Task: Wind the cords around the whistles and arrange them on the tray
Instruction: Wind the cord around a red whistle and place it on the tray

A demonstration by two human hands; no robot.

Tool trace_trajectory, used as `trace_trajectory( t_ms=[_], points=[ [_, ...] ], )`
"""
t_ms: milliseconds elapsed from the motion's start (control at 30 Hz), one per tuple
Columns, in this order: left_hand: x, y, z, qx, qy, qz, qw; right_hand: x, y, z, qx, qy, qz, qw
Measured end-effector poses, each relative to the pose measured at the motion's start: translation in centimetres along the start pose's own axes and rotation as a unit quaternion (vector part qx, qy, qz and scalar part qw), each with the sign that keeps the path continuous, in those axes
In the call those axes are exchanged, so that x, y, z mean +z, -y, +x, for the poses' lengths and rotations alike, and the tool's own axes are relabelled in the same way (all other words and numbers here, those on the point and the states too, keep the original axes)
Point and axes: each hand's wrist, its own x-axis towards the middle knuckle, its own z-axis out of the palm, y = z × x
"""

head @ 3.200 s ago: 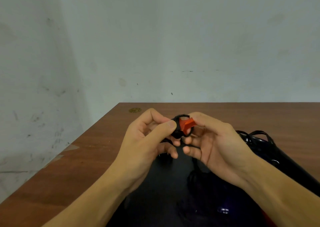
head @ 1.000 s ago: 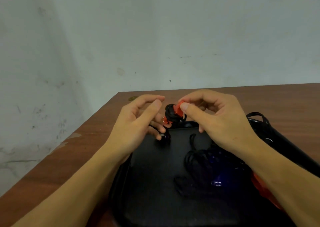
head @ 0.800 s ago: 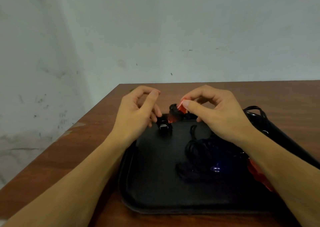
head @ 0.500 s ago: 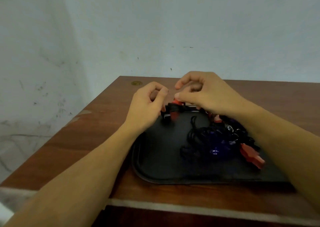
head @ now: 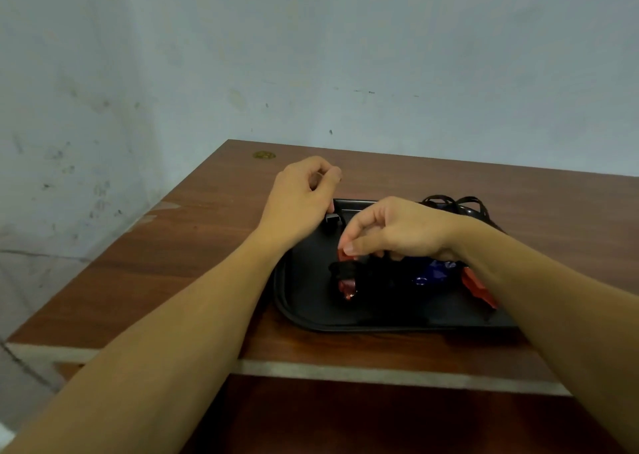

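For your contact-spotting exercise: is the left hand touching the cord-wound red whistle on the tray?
Apart. The head view shows the left hand raised near the tray's far corner, with bare tray between it and the red whistle.

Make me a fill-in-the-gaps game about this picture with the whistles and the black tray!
1. The tray is the colour ____.
2. The tray sits on a brown wooden ____.
3. The right hand pinches a cord-wrapped whistle that is the colour ____.
4. Near the tray's right end, beside another red whistle, lies a whistle of the colour ____.

Missing words: black; table; red; blue
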Motion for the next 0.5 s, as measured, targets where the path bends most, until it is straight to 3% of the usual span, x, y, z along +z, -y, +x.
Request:
trace_trajectory(
  t_ms=[500],
  points=[
    [-0.03, 0.10, 0.07, -0.002, 0.023, 0.028, 0.999, -0.02, 0.12, 0.51, 0.001, -0.001, -0.022, 1.000]
  ],
)
